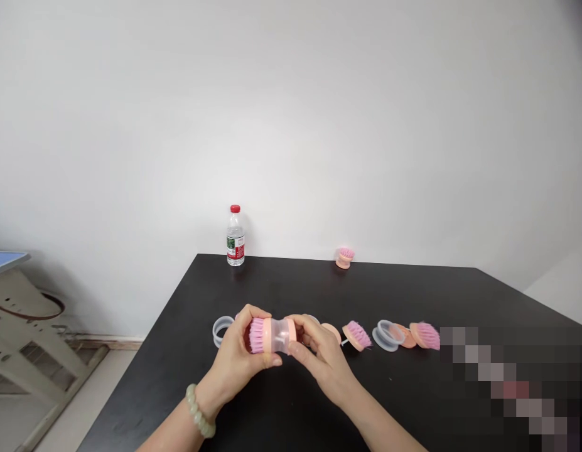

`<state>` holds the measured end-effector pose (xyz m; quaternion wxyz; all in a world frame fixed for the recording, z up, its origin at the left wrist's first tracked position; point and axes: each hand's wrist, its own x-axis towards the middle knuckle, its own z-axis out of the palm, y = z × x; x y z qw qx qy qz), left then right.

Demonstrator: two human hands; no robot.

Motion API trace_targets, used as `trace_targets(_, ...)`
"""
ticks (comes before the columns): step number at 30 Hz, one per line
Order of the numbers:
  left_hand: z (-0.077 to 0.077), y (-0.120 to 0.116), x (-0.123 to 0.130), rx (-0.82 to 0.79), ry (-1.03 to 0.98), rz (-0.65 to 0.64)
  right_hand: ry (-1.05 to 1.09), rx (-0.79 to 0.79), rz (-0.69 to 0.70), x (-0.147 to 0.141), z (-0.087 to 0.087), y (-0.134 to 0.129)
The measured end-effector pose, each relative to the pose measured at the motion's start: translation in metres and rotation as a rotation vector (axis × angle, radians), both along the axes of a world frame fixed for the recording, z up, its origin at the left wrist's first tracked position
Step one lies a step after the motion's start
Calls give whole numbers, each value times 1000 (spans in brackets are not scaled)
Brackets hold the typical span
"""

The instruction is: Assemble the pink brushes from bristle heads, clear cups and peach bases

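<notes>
Pale green beads (199,412) circle the left wrist, below and to the left of the held brush (280,336). The left hand (237,359) is partly closed around the brush's pink bristle end, its thumb along the lower side. The right hand (324,359) grips the peach cap at the other end between thumb and curled fingers. Between the hands, the brush lies sideways above the bench (291,408), its clear waist showing; whether that holds anything, one cannot tell.

Left of the held brush, a clear ring (216,331) stands partly behind the left hand. To its right come a peach disc (329,329), a bristle head (358,336) with a pale stem, a clear collar (385,338), a second disc (408,337) and another head (427,335), beside a pixelated patch.

Beyond the held brush, toward the wall (291,125), a red-capped bottle (235,242) stands upright to the left, mostly full of clear liquid. Beyond it to the right sits a small brush (344,258), bristles up.
</notes>
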<state>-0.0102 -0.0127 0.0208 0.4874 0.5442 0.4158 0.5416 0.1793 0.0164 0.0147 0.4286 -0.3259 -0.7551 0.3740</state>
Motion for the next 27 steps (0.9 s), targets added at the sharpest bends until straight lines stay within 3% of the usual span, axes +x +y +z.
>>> trace_targets(4, -1, 0, 0, 38, 85, 49, 106, -199, 75, 1, -7, 5)
trace_targets(7, 0, 0, -1, 63, 132, 106, 107, -235, 73, 2, -12, 9)
trace_targets(12, 0, 0, -3, 114, 257, 272, -75, 111, -100, 5, -3, 6)
trace_targets(15, -1, -2, -2, 179, 380, 343, -224, 280, -72, 3, 11, -2)
trace_targets(20, -7, -6, 2, 304, 428, 321, -424, 528, -76, -8, 30, -12)
trace_targets(23, -11, -8, 2, 362, 414, 318, -448, 579, -42, -12, 41, -15)
trace_targets(27, -12, -9, 1, 368, 356, 296, -401, 470, -7, -8, 55, -2)
